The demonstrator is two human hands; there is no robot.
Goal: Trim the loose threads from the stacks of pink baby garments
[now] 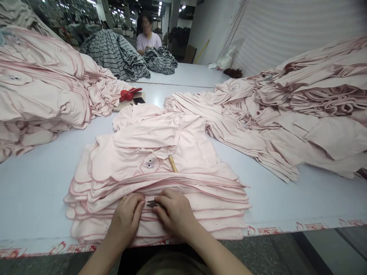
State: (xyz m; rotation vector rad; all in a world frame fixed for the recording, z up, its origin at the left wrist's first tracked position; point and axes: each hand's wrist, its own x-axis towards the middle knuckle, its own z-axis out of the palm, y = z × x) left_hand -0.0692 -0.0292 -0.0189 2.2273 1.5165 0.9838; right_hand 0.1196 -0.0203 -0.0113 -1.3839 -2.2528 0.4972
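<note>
A layered stack of pale pink garments [120, 164] with darker pink edging lies in front of me, a small face with two eyes showing on the top one. My right hand [177, 210] is closed around dark metal thread snips [153, 204], whose blades point left toward my other hand. With fingers pressed together, my left hand [128, 214] pinches the edge of a garment near the front of the stack. Just beyond my hands, a small tool with a yellow handle [172, 163] rests on the fabric; its tip is hard to make out.
Large heaps of pink garments lie at the left [43, 84] and right [315, 103]. Near the left heap sits a red object [130, 94]. Striped grey clothes [114, 53] are piled at the far end, where a person [150, 40] works. The white table [25, 187] has a near edge.
</note>
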